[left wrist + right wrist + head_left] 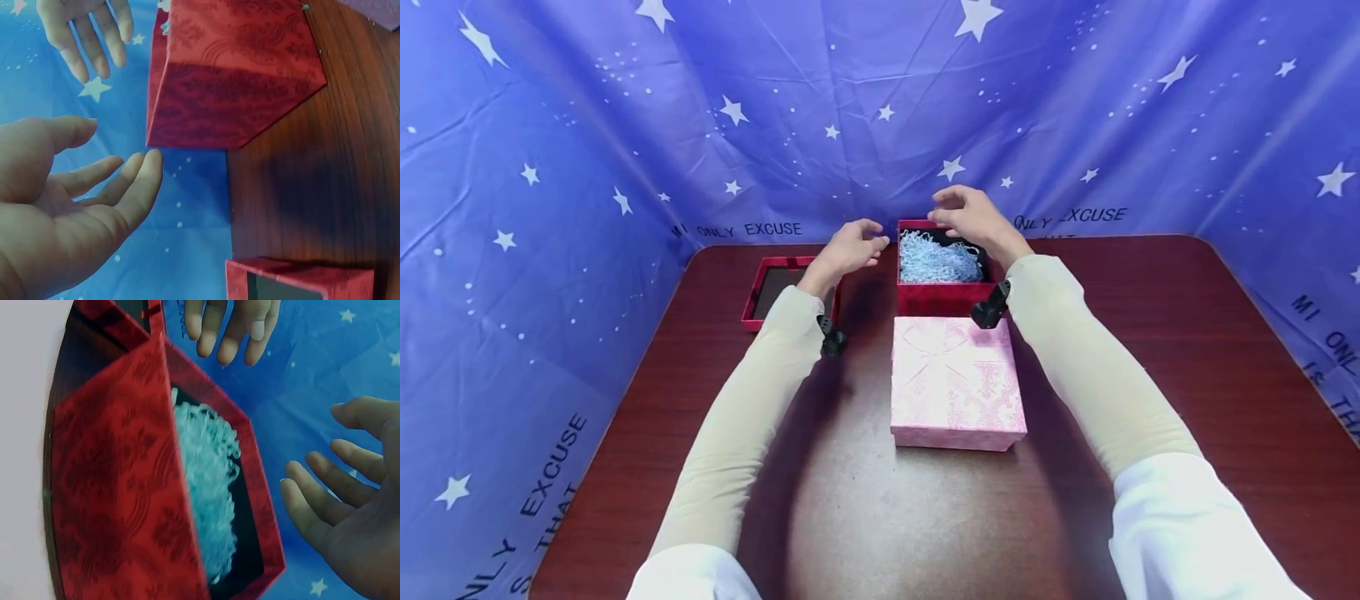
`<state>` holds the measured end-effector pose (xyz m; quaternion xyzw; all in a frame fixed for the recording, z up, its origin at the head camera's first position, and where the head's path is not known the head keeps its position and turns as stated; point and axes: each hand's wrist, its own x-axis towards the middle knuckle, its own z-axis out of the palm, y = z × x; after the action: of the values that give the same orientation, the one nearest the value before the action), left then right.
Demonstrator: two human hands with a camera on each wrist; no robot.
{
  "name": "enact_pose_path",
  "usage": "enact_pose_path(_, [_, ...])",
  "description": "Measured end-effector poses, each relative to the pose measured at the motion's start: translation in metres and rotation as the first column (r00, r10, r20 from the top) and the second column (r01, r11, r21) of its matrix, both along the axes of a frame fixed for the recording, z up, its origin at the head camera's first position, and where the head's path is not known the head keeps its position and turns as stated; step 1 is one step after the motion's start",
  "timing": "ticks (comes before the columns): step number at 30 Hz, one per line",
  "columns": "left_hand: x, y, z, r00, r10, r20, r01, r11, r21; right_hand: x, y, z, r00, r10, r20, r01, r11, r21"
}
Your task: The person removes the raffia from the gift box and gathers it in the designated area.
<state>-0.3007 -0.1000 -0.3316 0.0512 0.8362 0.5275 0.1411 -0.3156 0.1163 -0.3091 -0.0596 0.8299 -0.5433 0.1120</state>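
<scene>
Both hands are empty, fingers loose: my left hand (pixel 848 247) beside the red box (pixel 942 293), my right hand (pixel 967 214) above its far rim. I'd grip opposite walls squarely, avoiding the paper shreds (pixel 938 258).

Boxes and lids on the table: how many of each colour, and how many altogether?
Red: 2, an open red box holding pale blue shredded paper, and a red lid lying open side up by the left hand.
Pink: 1, a closed pink box nearer the person.
Total: 3.
</scene>
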Motion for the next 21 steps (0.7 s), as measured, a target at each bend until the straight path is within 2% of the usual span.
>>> enact_pose_path(6, [-0.004, 0.013, -0.005, 0.998, -0.003, 0.057, 0.001, 1.000, 0.031, 0.000, 0.013, -0.012, 1.000, 0.015, 0.007, -0.016, 0.997, 0.071])
enact_pose_path(11, [-0.006, 0.019, -0.007, 0.996, -0.001, 0.091, -0.001, 1.000, 0.025, -0.002, 0.017, -0.023, 0.998, 0.054, 0.019, -0.057, 0.978, 0.202])
enact_pose_path(16, [-0.006, 0.023, -0.012, 0.995, -0.019, 0.100, 0.015, 0.999, 0.043, -0.002, 0.014, -0.029, 0.989, 0.118, 0.087, -0.138, 0.954, 0.266])
enact_pose_path(21, [-0.005, 0.025, -0.015, 0.989, -0.031, 0.147, 0.019, 0.996, 0.083, 0.000, 0.010, -0.031, 0.965, 0.192, 0.178, -0.240, 0.922, 0.304])
